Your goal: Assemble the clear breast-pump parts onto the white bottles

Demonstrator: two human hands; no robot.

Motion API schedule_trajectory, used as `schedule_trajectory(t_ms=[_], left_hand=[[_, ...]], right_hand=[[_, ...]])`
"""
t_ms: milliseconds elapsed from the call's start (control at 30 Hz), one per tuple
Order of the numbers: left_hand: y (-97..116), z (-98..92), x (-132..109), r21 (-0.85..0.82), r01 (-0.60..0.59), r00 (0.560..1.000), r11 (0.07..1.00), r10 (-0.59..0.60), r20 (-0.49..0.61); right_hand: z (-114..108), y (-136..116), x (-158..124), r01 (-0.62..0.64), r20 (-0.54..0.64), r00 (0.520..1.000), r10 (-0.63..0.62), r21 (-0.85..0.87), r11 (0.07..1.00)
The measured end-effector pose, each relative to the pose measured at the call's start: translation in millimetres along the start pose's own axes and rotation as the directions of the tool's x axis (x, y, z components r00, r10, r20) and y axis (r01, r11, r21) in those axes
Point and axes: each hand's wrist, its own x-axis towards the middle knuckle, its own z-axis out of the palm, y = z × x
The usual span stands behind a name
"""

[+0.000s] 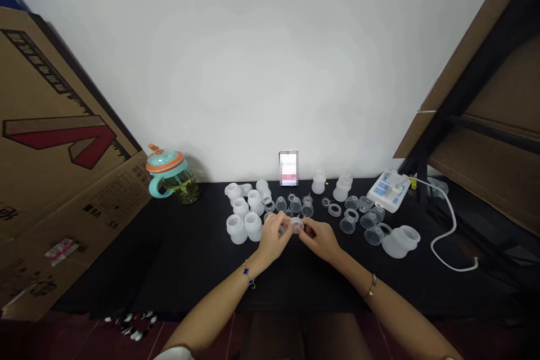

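Observation:
Between my two hands is a small translucent ring-shaped piece [297, 223], held above the black table [189, 270]. My left hand [272, 235] pinches its left side with thumb and fingers. On the opposite side, my right hand [321, 240] grips the edge with its fingertips. Fingers cover part of the piece, so its full shape is hidden. Just beyond my hands stand several clear dome-shaped caps [307, 210] and loose rings. Left of my left hand are several frosted white bottles [237, 229], open at the top.
More clear caps [347, 225] and a white ring [334, 210] lie to the right, by a wide frosted bottle [401, 241]. A power strip [388, 190] with a white cable [451, 219] is farther right. A phone [289, 168] leans on the wall; a lidded jug [175, 177] stands left.

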Motion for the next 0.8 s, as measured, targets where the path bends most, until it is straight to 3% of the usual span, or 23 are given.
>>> schedule_trajectory(t_ms=[400, 800], left_hand=[[0.2, 3.3, 2.5, 0.030, -0.036, 0.998, 0.999, 0.037, -0.055], [1.8, 2.0, 2.9, 0.022, -0.056, 0.998, 0.998, 0.057, -0.033]], right_hand=[[2.7, 1.7, 0.3, -0.039, 0.007, 0.999, 0.039, -0.005, 0.999], [1.7, 1.6, 1.5, -0.067, -0.017, 0.998, 0.068, 0.008, 0.998]])
